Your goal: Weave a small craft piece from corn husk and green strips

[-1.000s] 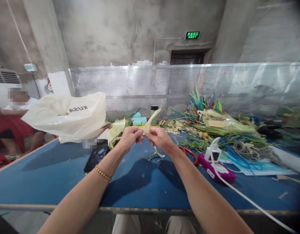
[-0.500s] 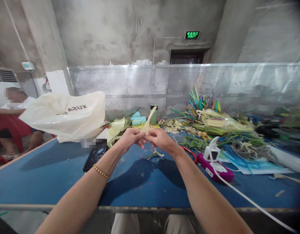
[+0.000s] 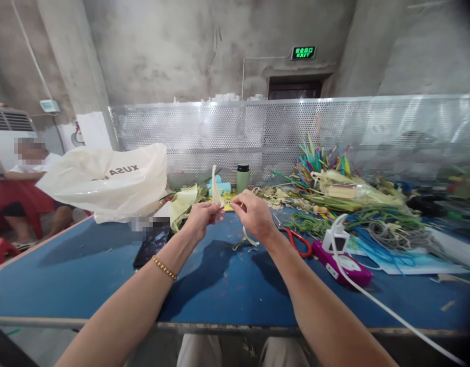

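Both my hands are raised over the blue table [image 3: 105, 275]. My left hand [image 3: 202, 218] pinches the lower end of a pale yellow leaf strip [image 3: 215, 184], which stands nearly upright above my fingers. My right hand [image 3: 253, 214] is beside it, fingers curled in a pinch near the strip's base; whether it touches the strip I cannot tell. A thin curl of strip [image 3: 247, 239] hangs below my right hand. A gold bracelet [image 3: 164, 268] circles my left wrist.
A black phone [image 3: 153, 243] lies left of my hands, red-handled scissors [image 3: 301, 243] and a purple box [image 3: 342, 262] with a white charger [image 3: 338, 238] to the right. A cream plastic bag [image 3: 105, 181], a green bottle [image 3: 242, 178], coloured strips [image 3: 319, 160] and leaves are behind. A seated person [image 3: 17, 188] is at far left.
The leaf strip has swung from leaning right to standing nearly upright. My hands, which were touching, have drawn slightly apart, the right one moving right.
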A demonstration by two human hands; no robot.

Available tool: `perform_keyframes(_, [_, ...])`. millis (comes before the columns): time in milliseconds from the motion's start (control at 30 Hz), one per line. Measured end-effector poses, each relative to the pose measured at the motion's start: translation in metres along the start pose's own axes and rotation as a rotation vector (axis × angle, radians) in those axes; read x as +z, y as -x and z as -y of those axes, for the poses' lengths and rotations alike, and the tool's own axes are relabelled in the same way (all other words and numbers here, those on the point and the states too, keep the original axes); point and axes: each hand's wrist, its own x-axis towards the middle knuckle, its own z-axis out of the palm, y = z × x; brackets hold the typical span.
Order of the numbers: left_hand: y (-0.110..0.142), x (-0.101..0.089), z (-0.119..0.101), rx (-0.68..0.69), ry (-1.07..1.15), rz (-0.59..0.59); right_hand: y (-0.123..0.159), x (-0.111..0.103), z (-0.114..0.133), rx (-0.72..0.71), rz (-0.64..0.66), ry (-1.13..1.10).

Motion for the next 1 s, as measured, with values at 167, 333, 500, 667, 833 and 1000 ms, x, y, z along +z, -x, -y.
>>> perform_keyframes(167, [0.0009, 0.0008, 0.0026, -0.071, 0.051, 0.021, 0.0042, 0.0065, 0.0062, -0.21, 0.055, 0.084])
perform_keyframes(333, [0.0026, 0.0029, 0.001, -0.109, 0.1, 0.107, 0.0034, 0.0063, 0.0069, -0.207, 0.087, 0.191])
perform_keyframes(500, [0.0033, 0.0034, -0.0032, -0.107, 0.113, 0.132, 0.0029, 0.0059, 0.0056, -0.202, 0.081, 0.21])
perform_keyframes(667, [0.0023, 0.0034, -0.0036, -0.134, 0.1, 0.124, 0.0037, 0.0078, 0.0035, -0.187, 0.082, 0.165])
perform_keyframes(833, [0.0019, 0.0034, -0.0028, -0.106, 0.054, 0.135, 0.0048, 0.0084, 0.0032, -0.156, 0.081, 0.162])
perform_keyframes(1000, [0.0026, 0.0018, -0.0013, -0.03, -0.057, 0.096, 0.006, 0.0073, 0.005, -0.101, 0.13, 0.169])
